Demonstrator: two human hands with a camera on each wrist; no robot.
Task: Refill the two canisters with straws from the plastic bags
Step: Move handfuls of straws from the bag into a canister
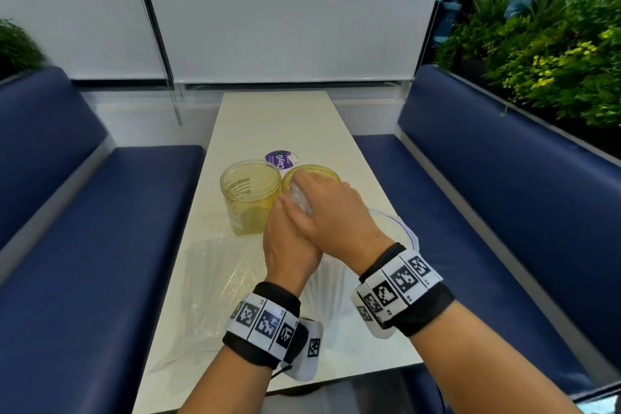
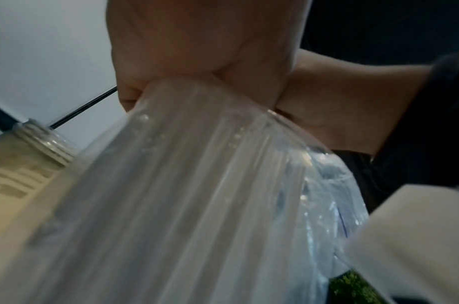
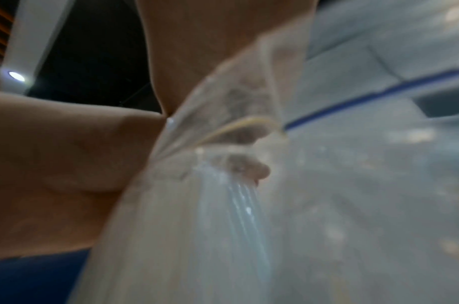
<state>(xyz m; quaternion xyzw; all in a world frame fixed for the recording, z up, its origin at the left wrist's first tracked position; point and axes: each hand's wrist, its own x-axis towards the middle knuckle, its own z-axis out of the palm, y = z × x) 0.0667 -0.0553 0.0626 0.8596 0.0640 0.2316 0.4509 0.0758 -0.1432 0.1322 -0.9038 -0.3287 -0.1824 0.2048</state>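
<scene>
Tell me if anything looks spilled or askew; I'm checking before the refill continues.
Nothing stands out. Both canisters stand upright on the table, and both hands grip the straw bundle.

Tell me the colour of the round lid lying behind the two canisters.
Purple with white lettering on the lid, beside a white patch; it shows best in the head view.

Two round canisters of clear, yellow-tinted plastic stand upright and lidless side by side, touching or nearly so: the left canister (image 1: pixel 250 197) holds no straws, the right canister (image 1: pixel 311 178) is partly hidden. A bundle of clear straws (image 2: pixel 197 185) is held upright just before them. One crumpled clear plastic bag (image 1: pixel 215 282) lies nearer, another plastic bag with a blue stripe (image 1: pixel 400 228) to the right.
</scene>
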